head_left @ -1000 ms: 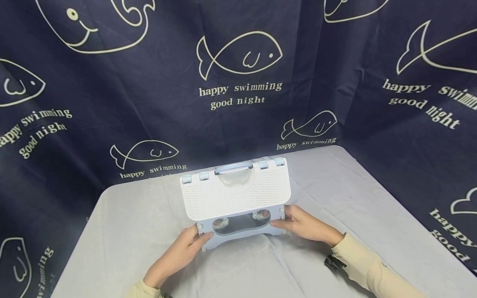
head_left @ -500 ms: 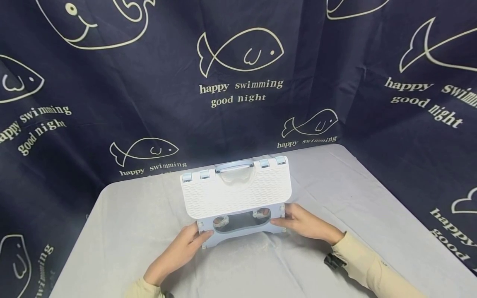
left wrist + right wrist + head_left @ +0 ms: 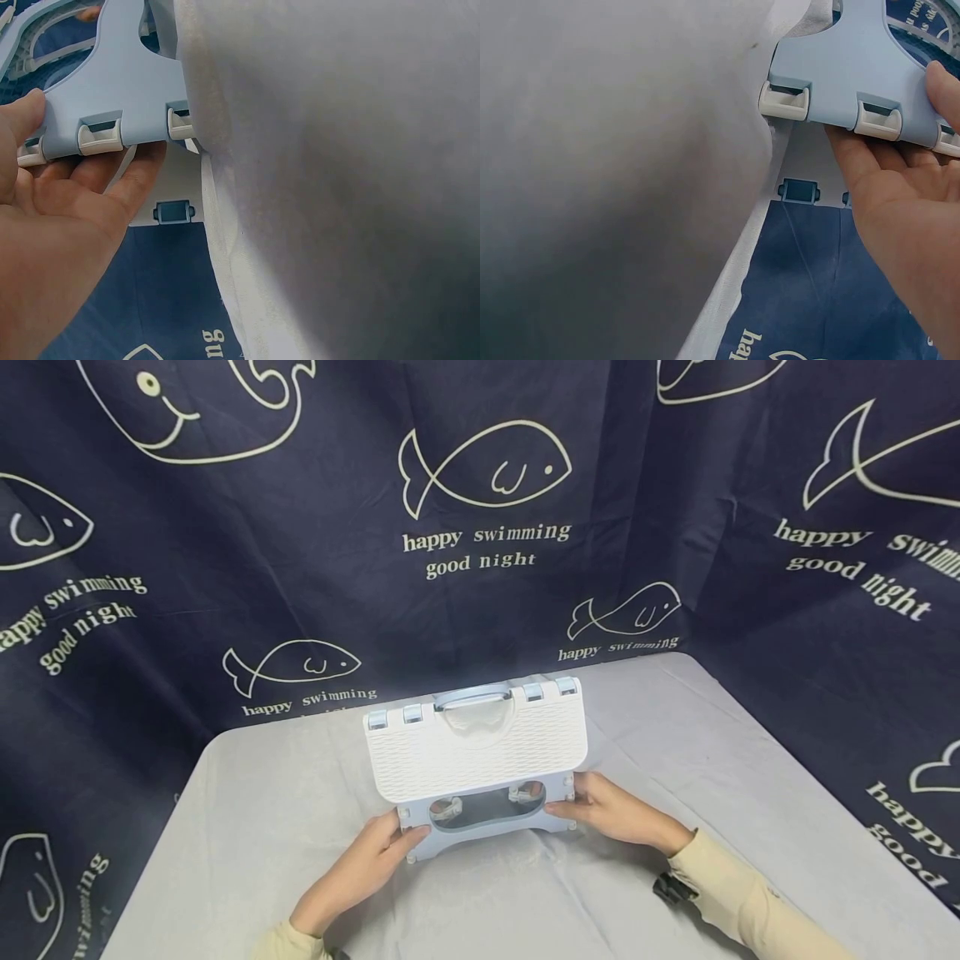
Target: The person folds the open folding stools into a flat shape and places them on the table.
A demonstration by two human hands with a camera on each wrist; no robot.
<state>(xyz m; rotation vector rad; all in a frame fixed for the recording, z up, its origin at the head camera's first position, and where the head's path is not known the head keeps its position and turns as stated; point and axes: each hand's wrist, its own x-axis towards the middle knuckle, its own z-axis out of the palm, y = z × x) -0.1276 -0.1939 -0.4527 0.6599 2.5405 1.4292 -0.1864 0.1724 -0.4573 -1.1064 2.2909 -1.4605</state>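
A folding stool (image 3: 480, 747) with a white textured top and pale blue legs stands on the table, its top tilted toward me. My left hand (image 3: 367, 856) grips the left edge of the near blue leg panel (image 3: 487, 839), thumb on the front face and fingers behind. On the opposite edge my right hand (image 3: 618, 810) holds the same panel in a like way. White hinge pieces (image 3: 100, 138) line the panel's side in the left wrist view, and similar hinges (image 3: 879, 120) show in the right wrist view. Most of the far leg panel is hidden behind the top.
The table (image 3: 262, 793) has a pale grey cloth over it. Dark blue curtains (image 3: 480, 610) printed with fish and lettering hang behind and at both sides. A small black device (image 3: 675, 888) sits at my right sleeve.
The head view shifts very slightly. Both hands and the stool otherwise stay as they were.
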